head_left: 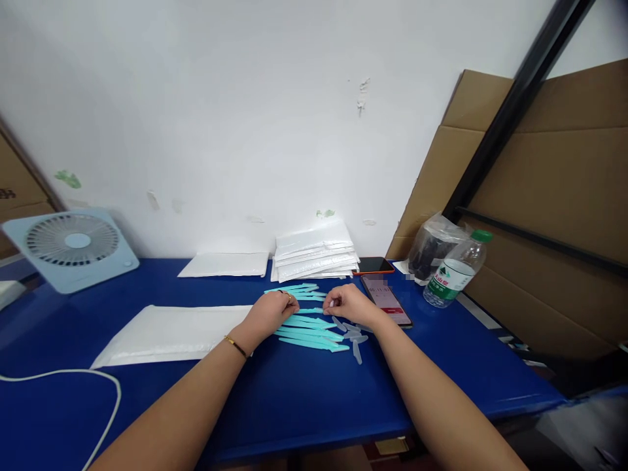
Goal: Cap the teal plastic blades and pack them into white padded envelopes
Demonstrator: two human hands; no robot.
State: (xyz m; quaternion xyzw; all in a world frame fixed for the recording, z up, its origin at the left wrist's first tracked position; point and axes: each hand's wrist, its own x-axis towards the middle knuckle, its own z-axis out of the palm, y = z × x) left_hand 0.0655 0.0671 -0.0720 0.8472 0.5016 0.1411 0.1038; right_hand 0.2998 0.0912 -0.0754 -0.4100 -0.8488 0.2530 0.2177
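Note:
Slim turquoise eyebrow razors (307,332) lie in rows on the blue table, handles roughly parallel. My left hand (272,313), wearing a ring and a bracelet, is closed on the left end of one turquoise eyebrow razor (309,311). At that razor's right end, my right hand (347,305) is closed with thumb and fingertips together; a small pale piece shows in the pinch, perhaps a blade cover. Several translucent blade covers (357,352) lie loose just below my right hand. More razors (301,288) lie beyond the hands.
A white padded mailer (161,332) lies left of the razors, with a stack of mailers (314,252) against the wall. A lit phone (387,301) is at the right, near a plastic bottle (454,275). A blue fan (73,252) and white cable (115,392) are at the left.

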